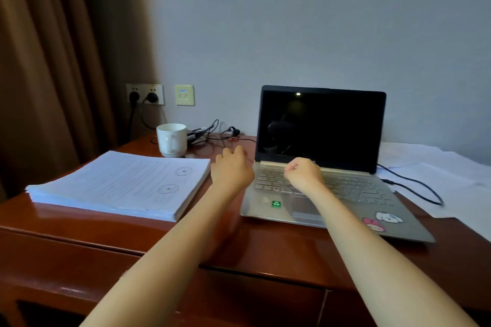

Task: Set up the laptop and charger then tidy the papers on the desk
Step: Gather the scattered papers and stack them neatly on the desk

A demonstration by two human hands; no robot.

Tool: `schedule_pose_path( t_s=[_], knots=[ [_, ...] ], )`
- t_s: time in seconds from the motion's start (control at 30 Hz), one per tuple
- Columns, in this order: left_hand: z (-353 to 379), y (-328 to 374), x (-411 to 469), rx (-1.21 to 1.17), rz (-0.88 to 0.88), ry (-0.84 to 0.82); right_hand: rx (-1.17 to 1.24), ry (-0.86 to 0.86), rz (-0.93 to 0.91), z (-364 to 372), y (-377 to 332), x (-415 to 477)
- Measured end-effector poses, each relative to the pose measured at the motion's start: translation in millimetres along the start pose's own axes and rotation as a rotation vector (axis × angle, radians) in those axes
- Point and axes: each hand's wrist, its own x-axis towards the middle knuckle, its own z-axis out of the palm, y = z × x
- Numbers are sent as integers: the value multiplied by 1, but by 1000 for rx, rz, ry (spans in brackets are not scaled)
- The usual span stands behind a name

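Note:
The open gold laptop (345,194) stands on the red-brown desk (132,236) with its screen dark. A black charger cable (414,184) runs from its right side over loose white sheets (446,180). At the laptop's left edge is my left hand (231,170), back to the camera and fingers bent away out of sight, close to a thin cable (247,140). My right hand (303,175) hovers curled over the keyboard near the hinge and holds nothing I can see. A thick stack of printed papers (119,183) lies to the left.
A white mug (171,139) stands behind the stack, next to a tangle of black cables (207,133). Two plugs sit in the wall socket (144,94). A brown curtain (53,61) hangs at the left.

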Motion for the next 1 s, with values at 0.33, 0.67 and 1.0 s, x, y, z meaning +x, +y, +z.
schedule_pose_path(
  t_s=[0.33, 0.67, 1.0],
  knots=[
    [43, 23, 15, -45, -127, -342, -336, 157, 259, -62, 90, 12],
    [58, 33, 27, -267, -320, -229, -201, 165, 414, -85, 126, 11],
    [59, 22, 37, -499, -357, -116, -70, 269, 427, -80, 122, 16]
  ],
)
